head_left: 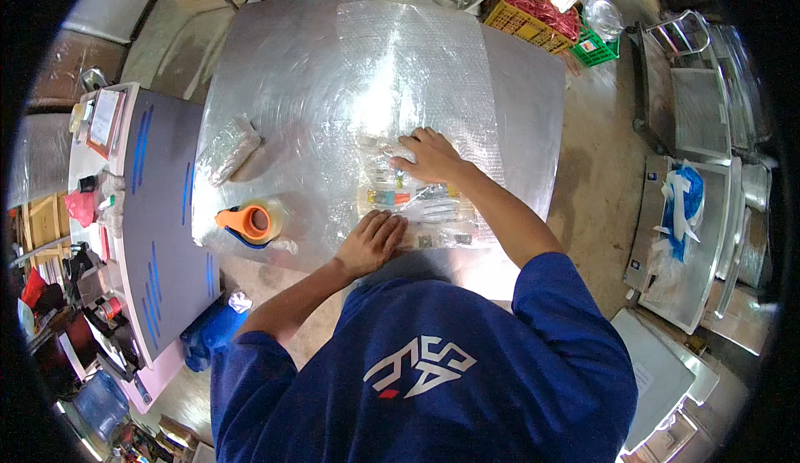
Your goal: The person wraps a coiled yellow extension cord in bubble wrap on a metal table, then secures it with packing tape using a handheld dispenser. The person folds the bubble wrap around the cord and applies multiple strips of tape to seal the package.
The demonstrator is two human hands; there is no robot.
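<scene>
A sheet of clear bubble wrap [417,63] runs down the silvery table. Near its front edge lies a bundle in clear plastic [433,211], with green, orange and blue bits showing through; what the items are I cannot make out. My right hand [432,156] lies on the bundle's far side, open, fingers spread. My left hand [372,241] is at its near left corner, fingers together and curled on the wrap's edge, the thumb hidden. To the left stands an orange tape dispenser [244,223] with a tape roll. Beyond it is a small plastic-wrapped package [231,151].
A grey-topped side table [167,213] with blue stripes stands at the left. Beyond the table are a yellow crate [533,23] full of red shreds and a green crate [596,50]. Metal racks [700,113] line the right, with a blue plastic bag [683,205] there.
</scene>
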